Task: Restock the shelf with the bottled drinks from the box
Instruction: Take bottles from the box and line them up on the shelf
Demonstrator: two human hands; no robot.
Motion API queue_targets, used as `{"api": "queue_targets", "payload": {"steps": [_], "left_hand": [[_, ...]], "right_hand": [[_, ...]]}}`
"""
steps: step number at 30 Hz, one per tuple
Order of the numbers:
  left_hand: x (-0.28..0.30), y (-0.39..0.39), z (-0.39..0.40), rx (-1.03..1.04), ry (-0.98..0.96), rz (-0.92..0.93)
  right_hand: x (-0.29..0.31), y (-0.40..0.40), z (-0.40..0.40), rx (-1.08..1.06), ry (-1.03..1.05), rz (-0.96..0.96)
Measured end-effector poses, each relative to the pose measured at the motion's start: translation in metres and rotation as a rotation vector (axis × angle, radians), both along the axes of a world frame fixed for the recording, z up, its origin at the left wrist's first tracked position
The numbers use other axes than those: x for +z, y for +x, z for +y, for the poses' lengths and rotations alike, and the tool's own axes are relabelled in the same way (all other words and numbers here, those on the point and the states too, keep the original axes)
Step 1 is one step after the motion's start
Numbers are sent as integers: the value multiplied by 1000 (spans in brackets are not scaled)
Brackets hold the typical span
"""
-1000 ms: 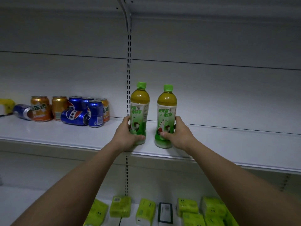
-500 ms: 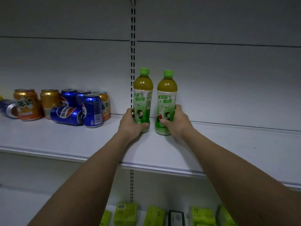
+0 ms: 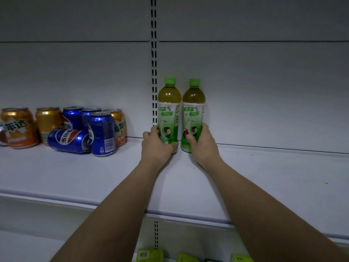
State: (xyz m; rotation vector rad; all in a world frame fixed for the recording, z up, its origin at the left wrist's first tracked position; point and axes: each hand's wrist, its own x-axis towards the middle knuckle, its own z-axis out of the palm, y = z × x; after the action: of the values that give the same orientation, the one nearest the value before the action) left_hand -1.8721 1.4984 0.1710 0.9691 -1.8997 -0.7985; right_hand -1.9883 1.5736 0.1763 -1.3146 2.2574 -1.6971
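Head view centres on two green-capped tea bottles standing upright side by side at the back of the white shelf [image 3: 245, 186], just right of the slotted upright [image 3: 154, 72] in the middle of the frame. The left bottle [image 3: 168, 103] and the right bottle [image 3: 194, 104] stand close together, perhaps touching at the shoulders (I cannot tell for sure). The left hand [image 3: 155, 146] wraps the lower label of the left bottle in a closed grip; the right hand [image 3: 203, 143] clasps the lower part of the right bottle the same way. Both bottles look full, so likely fairly heavy, with stiff plastic walls and a slick printed sleeve; low on the body, where the hands are, seems the steadiest hold. At the left of the frame sits a cluster of orange and blue cans [image 3: 75, 127], one blue can [image 3: 69, 140] lying on its side. Green packets [image 3: 150, 255] show along the bottom edge, below the shelf.
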Motion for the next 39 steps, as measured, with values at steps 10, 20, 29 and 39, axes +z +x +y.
{"api": "queue_targets", "payload": {"steps": [10,20,29,39], "left_hand": [[-2,1,-3,24,-11,8],[5,7,14,37,26,-55],[21,43,69,103,30,-490],[67,71,170,-103,-35,-588]], "right_hand": [[-10,-6,-8,-24,9,51],[-5,4,10,-64,60,62],[28,18,91,-29,394,88],[72,56,193,-10,681,236]]}}
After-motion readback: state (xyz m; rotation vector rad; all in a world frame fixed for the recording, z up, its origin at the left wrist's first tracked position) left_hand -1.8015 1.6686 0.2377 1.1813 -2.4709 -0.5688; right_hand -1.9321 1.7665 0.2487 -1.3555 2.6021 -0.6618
